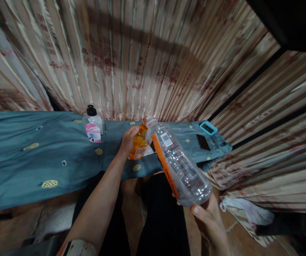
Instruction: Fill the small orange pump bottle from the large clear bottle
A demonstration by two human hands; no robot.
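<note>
My left hand (128,139) grips a small orange bottle (139,144) that stands on the blue-grey cloth-covered table (22,160). My right hand (208,217) holds the base of a large clear empty plastic bottle (179,161) with an orange label. That bottle is tilted, and its open mouth (150,123) sits right at the top of the orange bottle. A white paper lies under the orange bottle.
A clear bottle with a black cap and pink label (94,126) stands on the table to the left. A dark phone (203,142) and a blue-framed device (208,128) lie at the table's right end. Striped curtains (142,60) hang behind. My dark-trousered legs are below.
</note>
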